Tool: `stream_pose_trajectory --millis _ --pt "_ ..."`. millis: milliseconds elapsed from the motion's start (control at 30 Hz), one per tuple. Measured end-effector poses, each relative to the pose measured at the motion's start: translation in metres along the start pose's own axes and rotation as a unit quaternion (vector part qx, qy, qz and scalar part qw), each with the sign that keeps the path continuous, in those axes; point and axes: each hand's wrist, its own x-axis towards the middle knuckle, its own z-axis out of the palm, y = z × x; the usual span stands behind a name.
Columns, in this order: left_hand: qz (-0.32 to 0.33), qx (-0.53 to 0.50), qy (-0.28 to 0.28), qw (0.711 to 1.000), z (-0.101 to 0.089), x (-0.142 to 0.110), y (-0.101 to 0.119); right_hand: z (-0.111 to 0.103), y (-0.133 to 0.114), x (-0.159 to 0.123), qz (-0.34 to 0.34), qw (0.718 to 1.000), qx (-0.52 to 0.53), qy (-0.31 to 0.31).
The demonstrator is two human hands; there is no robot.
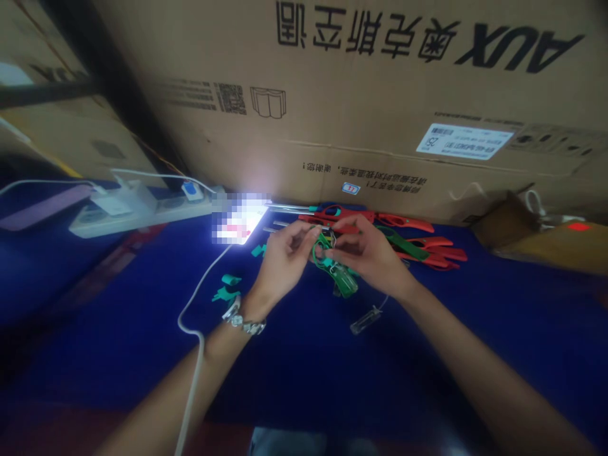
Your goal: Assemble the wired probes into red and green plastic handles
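Note:
In the middle of the head view, both hands are closed on an opened-up green long-nosed lighter (342,280). Its clear fuel tank end points down toward me, and bits of wire show near the fingertips. My left hand (285,253), a metal bracelet at its wrist, pinches the lighter from the left. From the right, my right hand (373,250) pinches at its small inner parts, which I cannot make out singly. Several red lighters (403,221) with metal tubes lie just behind the hands. A loose clear tank (365,321) rests below my right hand.
Small teal plastic pieces (227,292) lie on the blue cloth (304,367). A lit phone (247,218) leans behind my left hand, its white cable (192,326) running toward me. A white power strip (147,212) stands at left. A large cardboard box (361,126) walls off the back.

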Motion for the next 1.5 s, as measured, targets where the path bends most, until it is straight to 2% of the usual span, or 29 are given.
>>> stream_pose_trajectory --millis 133,333,433,500,567,633,733,833,1067,1233,1367,1500 --pt "0.006 -0.009 0.003 1.0 -0.001 0.002 -0.005 0.001 0.01 -0.001 0.009 0.999 0.046 0.023" --pt "-0.076 -0.022 -0.033 0.996 0.003 -0.002 -0.019 0.015 0.016 -0.01 -0.049 0.995 0.013 0.084" --pt "-0.071 -0.034 -0.022 0.997 0.003 -0.002 -0.024 0.016 0.017 -0.013 -0.069 0.993 -0.027 0.089" --pt "-0.058 -0.017 -0.017 0.998 0.002 -0.001 -0.025 0.012 0.015 -0.01 -0.06 0.994 -0.014 0.09" --pt "-0.046 0.005 -0.03 0.998 0.0 0.001 -0.025 0.005 0.012 -0.001 -0.006 0.995 0.034 0.097" --pt "-0.037 0.015 -0.053 0.998 -0.001 0.003 -0.025 -0.001 0.008 0.012 0.113 0.985 0.088 0.098" --pt "-0.047 -0.02 -0.099 0.994 0.0 0.003 -0.022 -0.007 0.005 0.034 0.236 0.959 0.157 0.009" --pt "-0.058 -0.073 -0.132 0.987 0.001 0.003 -0.02 -0.007 0.005 0.049 0.277 0.935 0.217 -0.038" --pt "-0.067 -0.159 -0.139 0.975 0.0 0.001 -0.016 0.001 0.003 0.046 0.249 0.924 0.284 -0.056" --pt "-0.139 -0.228 -0.133 0.955 -0.001 0.0 -0.005 0.0 -0.003 0.035 0.205 0.932 0.298 -0.034" --pt "-0.182 -0.241 -0.105 0.948 -0.001 0.0 -0.001 -0.003 -0.006 0.029 0.165 0.941 0.296 0.01" --pt "-0.196 -0.229 -0.126 0.945 0.0 -0.001 -0.005 -0.002 -0.009 0.025 0.113 0.963 0.238 0.053"
